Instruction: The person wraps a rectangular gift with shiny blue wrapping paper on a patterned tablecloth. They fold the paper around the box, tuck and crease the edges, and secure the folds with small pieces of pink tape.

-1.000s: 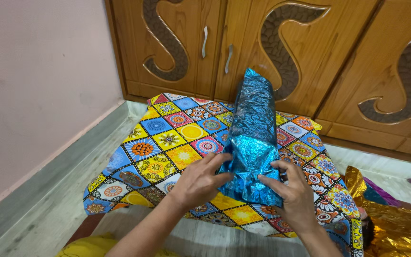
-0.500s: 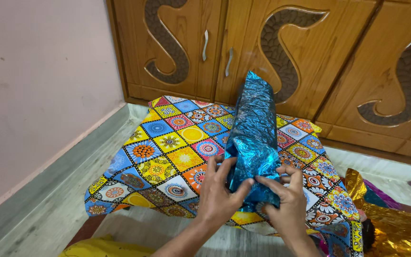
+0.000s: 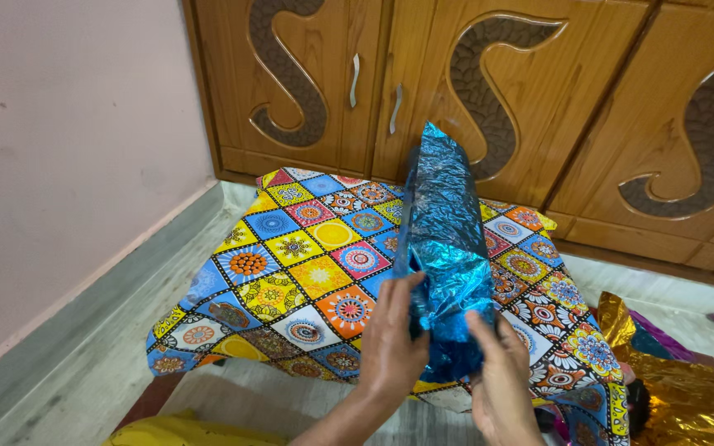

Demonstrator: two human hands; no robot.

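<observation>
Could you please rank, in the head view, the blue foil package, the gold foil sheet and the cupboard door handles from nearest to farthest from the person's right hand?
From the right hand:
1. Blue foil package, gripped by that hand, centre.
2. Gold foil sheet, on the floor, right.
3. Cupboard door handles, top, behind the package.

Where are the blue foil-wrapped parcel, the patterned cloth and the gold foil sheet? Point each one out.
blue foil-wrapped parcel [image 3: 444, 223], head view, middle of its crinkled wrapping above the hands.
patterned cloth [image 3: 291, 248], head view, a yellow square left of the parcel.
gold foil sheet [image 3: 687, 396], head view, crumpled part at the lower right.
</observation>
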